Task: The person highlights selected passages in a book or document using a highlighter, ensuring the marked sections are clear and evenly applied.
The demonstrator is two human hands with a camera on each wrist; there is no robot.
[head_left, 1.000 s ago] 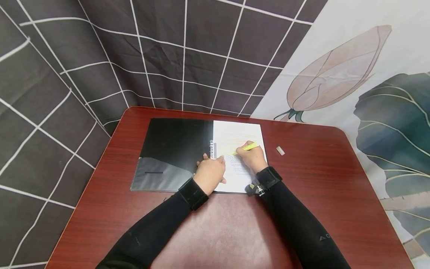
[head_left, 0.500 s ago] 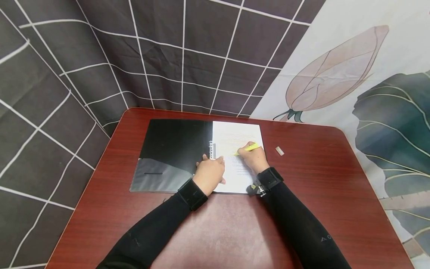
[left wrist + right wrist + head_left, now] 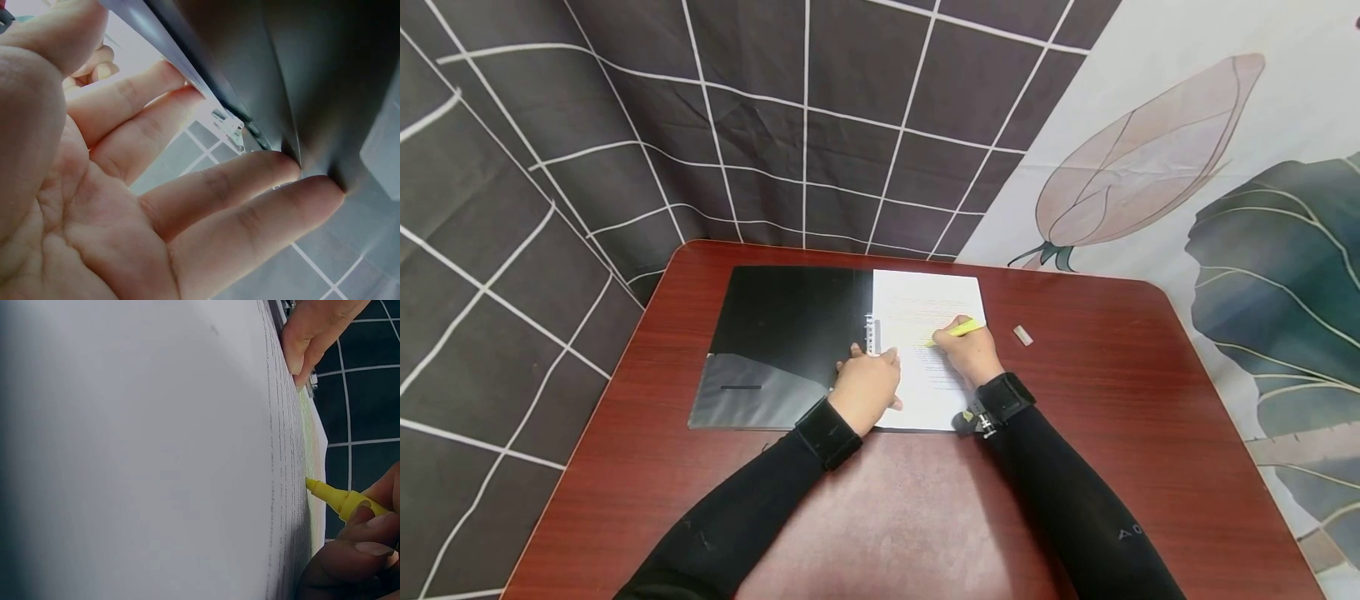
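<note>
A black ring binder lies spread on the table, with printed paper on its right side. My right hand pinches a yellow highlighter; in the right wrist view the highlighter's tip meets the page among the printed lines. Yellowish-green and orange marked bands show on the lines beyond the tip. My left hand rests across the binder's spine just below the metal rings, fingers straight and spread. In the left wrist view its fingertips touch the binder and the page edge.
A small whitish block, perhaps an eraser or cap, lies on the reddish-brown table to the right of the binder. Behind the table hang a dark grid-patterned cloth and a white cloth with a printed flower.
The highlighter and my right hand have shifted slightly to the right along the page. My left hand holds its place on the binder.
</note>
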